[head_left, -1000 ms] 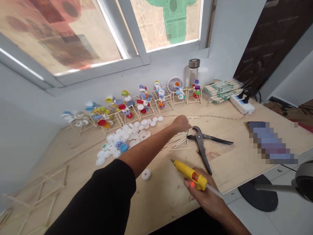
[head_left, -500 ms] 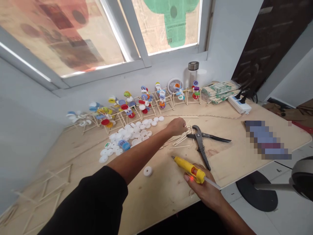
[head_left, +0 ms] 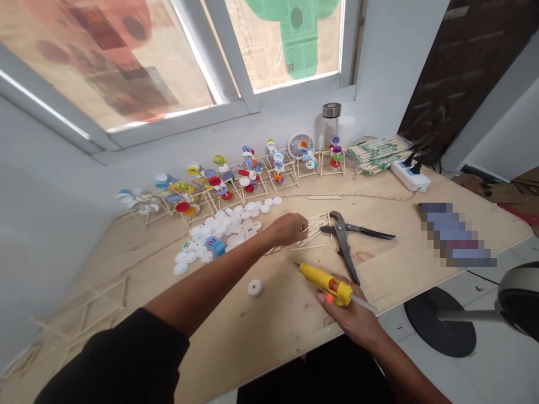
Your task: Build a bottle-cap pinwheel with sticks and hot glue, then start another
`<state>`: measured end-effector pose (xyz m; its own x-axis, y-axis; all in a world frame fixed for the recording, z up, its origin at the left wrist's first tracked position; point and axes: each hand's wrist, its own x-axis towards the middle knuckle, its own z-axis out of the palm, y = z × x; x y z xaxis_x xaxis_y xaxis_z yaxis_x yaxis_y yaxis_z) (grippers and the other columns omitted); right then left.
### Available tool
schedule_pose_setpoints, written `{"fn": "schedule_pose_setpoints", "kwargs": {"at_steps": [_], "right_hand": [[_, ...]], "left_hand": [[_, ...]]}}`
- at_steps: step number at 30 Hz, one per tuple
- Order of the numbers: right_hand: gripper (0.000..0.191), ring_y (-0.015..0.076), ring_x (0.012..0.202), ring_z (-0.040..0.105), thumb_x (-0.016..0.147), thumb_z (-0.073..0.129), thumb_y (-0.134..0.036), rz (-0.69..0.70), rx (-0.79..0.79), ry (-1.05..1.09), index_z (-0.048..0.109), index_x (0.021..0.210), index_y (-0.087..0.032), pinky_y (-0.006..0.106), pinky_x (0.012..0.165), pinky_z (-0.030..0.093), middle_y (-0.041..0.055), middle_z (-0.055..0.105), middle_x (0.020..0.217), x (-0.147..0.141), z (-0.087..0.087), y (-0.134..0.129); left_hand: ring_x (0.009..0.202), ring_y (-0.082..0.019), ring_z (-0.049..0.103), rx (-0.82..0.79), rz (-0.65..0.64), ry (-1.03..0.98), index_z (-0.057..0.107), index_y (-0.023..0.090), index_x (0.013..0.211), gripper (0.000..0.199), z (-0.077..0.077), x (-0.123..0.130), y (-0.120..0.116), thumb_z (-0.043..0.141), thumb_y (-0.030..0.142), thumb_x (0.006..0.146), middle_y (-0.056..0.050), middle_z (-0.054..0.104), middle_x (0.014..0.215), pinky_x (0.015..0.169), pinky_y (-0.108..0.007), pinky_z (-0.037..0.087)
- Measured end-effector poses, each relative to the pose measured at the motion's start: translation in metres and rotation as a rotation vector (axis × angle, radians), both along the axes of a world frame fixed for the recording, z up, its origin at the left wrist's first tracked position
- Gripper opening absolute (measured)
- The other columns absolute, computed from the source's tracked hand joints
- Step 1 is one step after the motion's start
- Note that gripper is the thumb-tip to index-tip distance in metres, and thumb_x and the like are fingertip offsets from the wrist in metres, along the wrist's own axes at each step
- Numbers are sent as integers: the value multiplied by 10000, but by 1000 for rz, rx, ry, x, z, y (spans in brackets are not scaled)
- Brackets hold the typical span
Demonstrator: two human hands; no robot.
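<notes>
My right hand is wrapped round a yellow hot glue gun; a red light glows by the grip and a pale glue stick pokes out the back. Its nozzle points up and left over the table. At the left end of a pile of short wooden sticks is my left hand, fingers closed; whatever they hold is hidden. Dark-handled pliers lie right of the sticks, their jaws by the pile. A single white bottle cap with a hole rests in front, and many white caps are heaped left of my hand.
Stick frames with coloured caps line the wall. Behind stand a small fan and a glass bottle. A packet of sticks, a power strip and a pixelated object lie right. Bare stick frames lie left.
My left hand has drawn back left and slightly toward me from the sticks by the pliers' jaws. The glue gun stays in my right hand, nearly in place.
</notes>
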<state>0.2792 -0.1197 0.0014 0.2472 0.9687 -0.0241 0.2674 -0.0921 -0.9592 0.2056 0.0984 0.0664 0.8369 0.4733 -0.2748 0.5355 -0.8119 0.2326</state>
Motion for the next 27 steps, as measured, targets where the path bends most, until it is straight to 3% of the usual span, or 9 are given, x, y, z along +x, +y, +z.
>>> {"fn": "schedule_pose_setpoints", "kwargs": {"at_steps": [6,13,22,27], "right_hand": [[192,159,690,546,831,570,-360,8,-15,27,612,891,-182,253,607,447,5,568,731,2,-3,-1],[229,184,752,590,827,574,-352,3,8,14,625,966,-178,285,674,473,35,639,827,2,-5,0],[225,178,728,578,827,572,-344,6,19,4,629,970,-179,278,652,459,24,629,791,1,-2,-2],[168,157,685,556,816,586,-347,-24,31,-14,619,826,-182,261,639,446,3,590,727,1,-4,-2]], "left_hand": [[708,-176,601,59,-68,94,632,185,745,98,-4,-13,-17,535,194,728,-44,675,766,557,-247,363],[891,-267,642,165,-31,174,645,172,871,192,-12,-8,-33,483,246,798,-134,689,936,699,-333,467],[929,-276,647,205,30,191,658,155,887,207,-12,1,-33,479,214,800,-155,687,947,756,-354,481],[908,-260,649,165,47,130,655,175,877,173,-16,2,-27,521,229,782,-129,691,917,756,-341,476]]}}
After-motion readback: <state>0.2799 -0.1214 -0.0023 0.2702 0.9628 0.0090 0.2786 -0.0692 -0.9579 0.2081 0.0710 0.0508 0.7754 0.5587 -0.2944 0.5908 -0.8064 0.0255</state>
